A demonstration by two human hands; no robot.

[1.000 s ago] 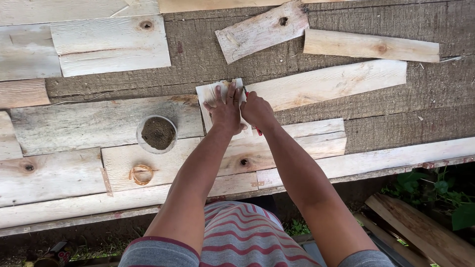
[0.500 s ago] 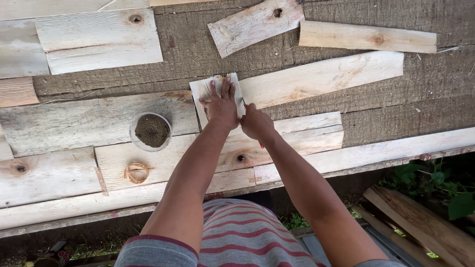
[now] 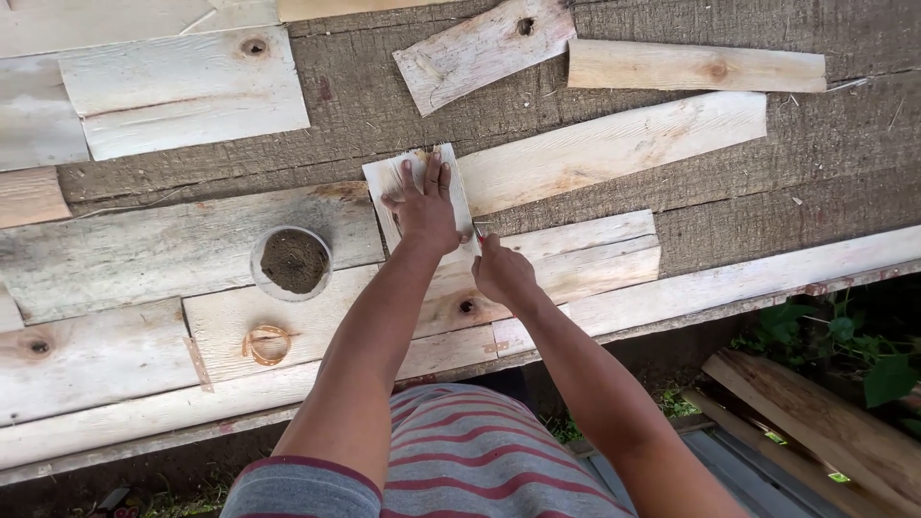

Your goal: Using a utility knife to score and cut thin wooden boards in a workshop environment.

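A small pale board lies on the rough grey plank surface. My left hand presses flat on it, fingers spread and pointing away from me. Just to its right, my right hand is closed in a fist around a small thin tool. Its tip touches the small board's right edge; what kind of tool it is I cannot tell. Both forearms reach out from my striped shirt.
A round clear cup of dark grains stands left of my left arm, with a small coil of tan cord nearer me. Loose pale boards lie all around. The platform edge drops to planks and green plants at right.
Both hands were together on the small board a second ago. Now the left hand lies flat on it, and the right has drawn back to its right edge.
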